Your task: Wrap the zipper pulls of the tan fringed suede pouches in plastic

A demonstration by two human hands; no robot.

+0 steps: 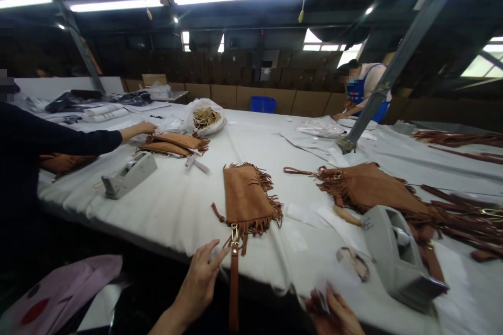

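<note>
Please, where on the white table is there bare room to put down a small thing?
Between the left tape dispenser and the middle fringed pouch, toward the front; also behind that pouch, right of the open plastic bag. The right side is crowded: another tape dispenser, a second fringed pouch, brown straps.

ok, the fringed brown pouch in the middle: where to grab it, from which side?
Probably the upper left edge of the pouch, pinched from the left: it lies flat, that edge looks plain, while fringe crowds the right side and the strap trails off the near end.
</note>
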